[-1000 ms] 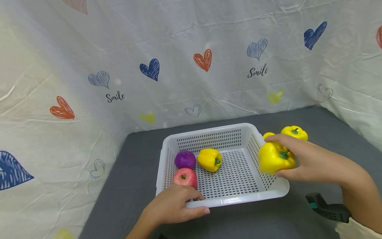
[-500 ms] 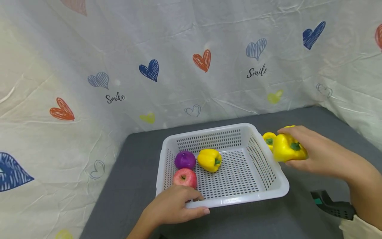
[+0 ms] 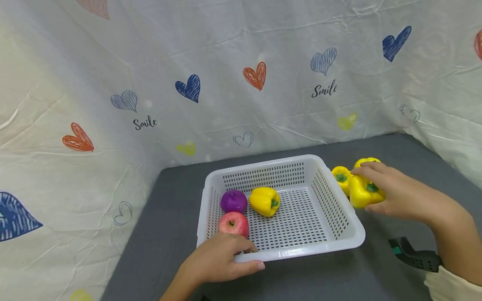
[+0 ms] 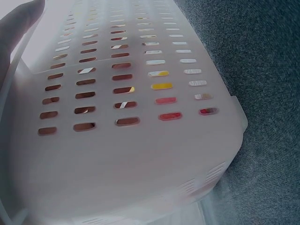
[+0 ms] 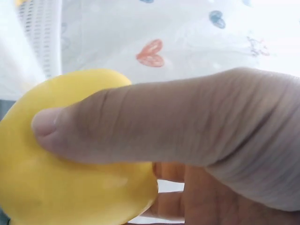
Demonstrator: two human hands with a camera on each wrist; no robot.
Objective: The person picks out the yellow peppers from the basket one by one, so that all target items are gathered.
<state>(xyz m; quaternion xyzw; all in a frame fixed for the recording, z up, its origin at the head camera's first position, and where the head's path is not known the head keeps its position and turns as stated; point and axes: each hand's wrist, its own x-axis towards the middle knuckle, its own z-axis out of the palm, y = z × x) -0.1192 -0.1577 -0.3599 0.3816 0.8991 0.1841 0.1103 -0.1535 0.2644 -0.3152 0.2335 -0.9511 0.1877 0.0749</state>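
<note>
My left hand (image 3: 222, 257) grips the near rim of a white perforated plastic basket (image 3: 293, 253), fingers inside and thumb outside. The left wrist view shows the outside of the basket wall (image 4: 122, 164) close up. Beyond the basket's right side, my right hand (image 3: 399, 188) holds a yellow bell pepper (image 3: 359, 194) low at the table. Its thumb lies across the pepper (image 5: 93, 192) in the right wrist view, with the other fingers partly hidden behind. Two more yellow bell peppers, one by the basket (image 3: 340, 177) and one farther back (image 3: 367, 160), stand close by.
Inside the basket lie a purple onion (image 3: 233, 201), a red apple (image 3: 234, 224) and a yellow bell pepper (image 3: 265, 201). Dark grey cloth (image 3: 173, 200) covers the table. A white curtain printed with hearts (image 3: 226, 117) hangs behind it.
My right hand has carried its yellow bell pepper rightward from over the basket's right rim and then lowered it beside the other peppers. My left hand and the basket have not moved.
</note>
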